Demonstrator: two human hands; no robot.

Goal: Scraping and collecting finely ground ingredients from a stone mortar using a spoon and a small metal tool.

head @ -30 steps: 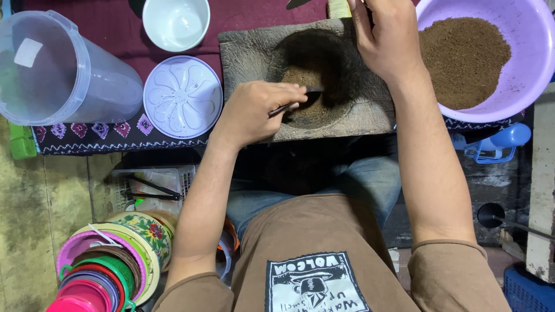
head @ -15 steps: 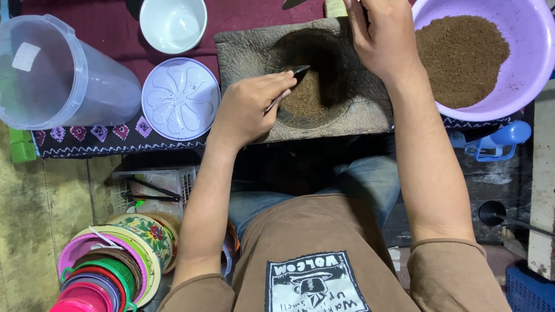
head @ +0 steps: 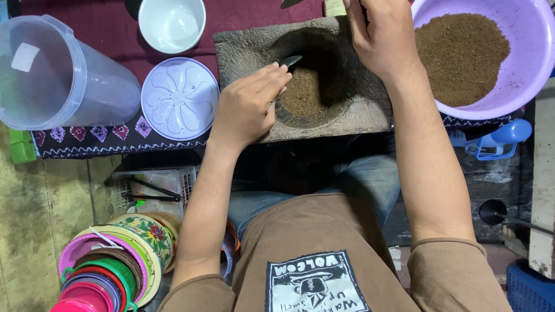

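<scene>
Our left hand [head: 248,107] grips spoon [head: 287,62] over mortar [head: 243,49] w/ brown powder [head: 300,95]; right hand [head: 378,37] grips pestle [head: 335,7]; powder-filled basin [head: 537,63] just right of it.

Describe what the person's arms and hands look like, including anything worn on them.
Both arms are bare from short brown sleeves down. The left hand and right hand have no gloves; no rings, watch or bands show on them.

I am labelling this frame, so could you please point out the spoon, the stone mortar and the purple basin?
spoon [head: 291,60], head view, its metal tip.
stone mortar [head: 243,49], head view, bare left rim.
purple basin [head: 535,75], head view, inner right wall.
</scene>
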